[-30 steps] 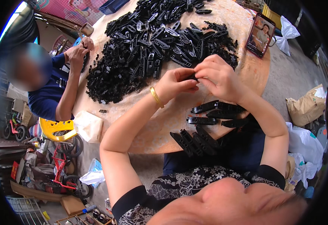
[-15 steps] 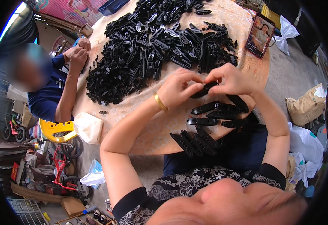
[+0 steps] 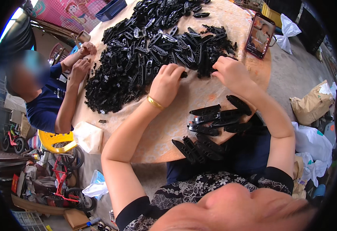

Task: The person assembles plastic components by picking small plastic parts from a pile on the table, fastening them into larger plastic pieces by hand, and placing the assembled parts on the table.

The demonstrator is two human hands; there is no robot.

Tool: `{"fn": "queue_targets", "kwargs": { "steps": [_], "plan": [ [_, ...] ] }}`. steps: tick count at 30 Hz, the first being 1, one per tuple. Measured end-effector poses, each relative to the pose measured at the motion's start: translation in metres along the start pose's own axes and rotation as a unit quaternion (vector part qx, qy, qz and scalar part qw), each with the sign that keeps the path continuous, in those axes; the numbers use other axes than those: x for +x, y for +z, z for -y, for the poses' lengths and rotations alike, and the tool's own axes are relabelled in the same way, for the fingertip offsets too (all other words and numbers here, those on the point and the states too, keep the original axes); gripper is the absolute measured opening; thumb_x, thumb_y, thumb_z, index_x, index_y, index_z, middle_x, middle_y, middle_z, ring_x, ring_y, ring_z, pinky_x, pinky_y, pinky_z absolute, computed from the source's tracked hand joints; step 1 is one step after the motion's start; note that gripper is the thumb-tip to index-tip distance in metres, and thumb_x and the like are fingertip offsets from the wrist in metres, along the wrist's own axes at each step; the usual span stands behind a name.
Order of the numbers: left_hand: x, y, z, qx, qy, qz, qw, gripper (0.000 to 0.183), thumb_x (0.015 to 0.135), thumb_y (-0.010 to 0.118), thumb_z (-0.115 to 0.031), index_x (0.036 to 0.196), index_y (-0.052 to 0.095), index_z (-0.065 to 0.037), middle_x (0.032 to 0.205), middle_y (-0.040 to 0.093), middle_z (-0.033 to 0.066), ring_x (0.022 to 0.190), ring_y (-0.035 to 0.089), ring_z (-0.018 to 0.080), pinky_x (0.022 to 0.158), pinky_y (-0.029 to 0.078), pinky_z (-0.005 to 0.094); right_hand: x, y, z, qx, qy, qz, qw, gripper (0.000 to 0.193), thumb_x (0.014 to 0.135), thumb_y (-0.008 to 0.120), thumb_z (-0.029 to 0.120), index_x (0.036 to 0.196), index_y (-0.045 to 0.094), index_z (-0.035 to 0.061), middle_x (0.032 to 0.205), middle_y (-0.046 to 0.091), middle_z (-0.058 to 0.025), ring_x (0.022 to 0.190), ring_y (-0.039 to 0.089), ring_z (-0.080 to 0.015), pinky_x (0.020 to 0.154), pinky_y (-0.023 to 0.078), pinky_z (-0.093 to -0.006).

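My left hand (image 3: 167, 84), with a gold bangle at its wrist, is closed at the near edge of the heap. At its fingertips shows the end of a black plastic part (image 3: 184, 74); the palm hides the rest. My right hand (image 3: 230, 73) is at the heap's right side, fingers curled together over small black pieces. What they pinch, if anything, is hidden. The large heap of black plastic parts (image 3: 153, 50) mixes long oval frames with small bits. Nearer me lie several long black parts (image 3: 228, 115), with another row (image 3: 197, 149) at the table edge.
A phone (image 3: 260, 36) stands upright at the table's right. A co-worker's hands (image 3: 84, 57) are at the left edge, near a metal mug (image 3: 83, 36). A blue basket (image 3: 110, 9) is at the far side. A white bag (image 3: 88, 137) hangs by a yellow chair (image 3: 56, 141).
My hands have come apart from the black part they both held. The left has moved left, the right up to the heap. The co-worker's hands have parted slightly.
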State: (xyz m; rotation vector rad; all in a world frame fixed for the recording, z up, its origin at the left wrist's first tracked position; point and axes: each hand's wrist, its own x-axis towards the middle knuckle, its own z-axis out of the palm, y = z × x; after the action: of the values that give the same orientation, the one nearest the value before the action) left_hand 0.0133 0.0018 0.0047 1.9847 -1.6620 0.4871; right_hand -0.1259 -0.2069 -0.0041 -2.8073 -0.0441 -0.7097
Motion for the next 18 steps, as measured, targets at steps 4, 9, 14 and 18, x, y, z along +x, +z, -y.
{"fn": "queue_targets", "kwargs": {
  "steps": [4, 9, 14, 18],
  "plan": [
    [0.005, 0.000, -0.023, -0.274, -0.127, -0.111, 0.947, 0.027, 0.079, 0.061, 0.007, 0.104, 0.060, -0.002, 0.100, 0.061, 0.0075, 0.080, 0.061, 0.0137, 0.064, 0.052, 0.0273, 0.000, 0.000, 0.011, -0.039, 0.009, 0.004, 0.999, 0.010, 0.076, 0.063, 0.012, 0.079, 0.057, 0.0047, 0.086, 0.054, -0.0107, 0.084, 0.058, -0.0287, 0.070, 0.049, -0.0387],
    [-0.005, 0.008, -0.030, -0.570, -0.341, 0.045, 0.747, 0.028, 0.080, 0.063, 0.005, 0.107, 0.055, 0.002, 0.096, 0.062, 0.0041, 0.081, 0.060, 0.0076, 0.074, 0.050, 0.0223, -0.001, -0.007, 0.011, 0.013, 0.017, 0.038, 0.999, 0.006, 0.075, 0.060, 0.008, 0.080, 0.058, 0.0054, 0.087, 0.053, -0.0101, 0.086, 0.057, -0.0280, 0.073, 0.049, -0.0394],
    [-0.010, 0.019, -0.023, -0.525, -0.306, 0.124, 0.785, 0.028, 0.080, 0.064, 0.000, 0.107, 0.056, 0.001, 0.093, 0.062, 0.0029, 0.081, 0.058, 0.0057, 0.074, 0.048, 0.0209, 0.000, -0.012, 0.002, 0.040, -0.046, 0.054, 0.997, 0.009, 0.073, 0.059, 0.002, 0.081, 0.060, 0.0054, 0.089, 0.052, -0.0094, 0.093, 0.054, -0.0260, 0.077, 0.047, -0.0358],
    [-0.012, 0.020, -0.020, -0.509, -0.304, 0.123, 0.796, 0.028, 0.079, 0.064, 0.000, 0.106, 0.057, 0.000, 0.092, 0.061, 0.0018, 0.080, 0.058, 0.0058, 0.074, 0.048, 0.0213, 0.001, -0.004, 0.003, 0.016, -0.091, 0.025, 0.995, 0.011, 0.070, 0.061, 0.001, 0.080, 0.059, 0.0045, 0.092, 0.053, -0.0087, 0.094, 0.052, -0.0258, 0.078, 0.046, -0.0338]
  ]
}}
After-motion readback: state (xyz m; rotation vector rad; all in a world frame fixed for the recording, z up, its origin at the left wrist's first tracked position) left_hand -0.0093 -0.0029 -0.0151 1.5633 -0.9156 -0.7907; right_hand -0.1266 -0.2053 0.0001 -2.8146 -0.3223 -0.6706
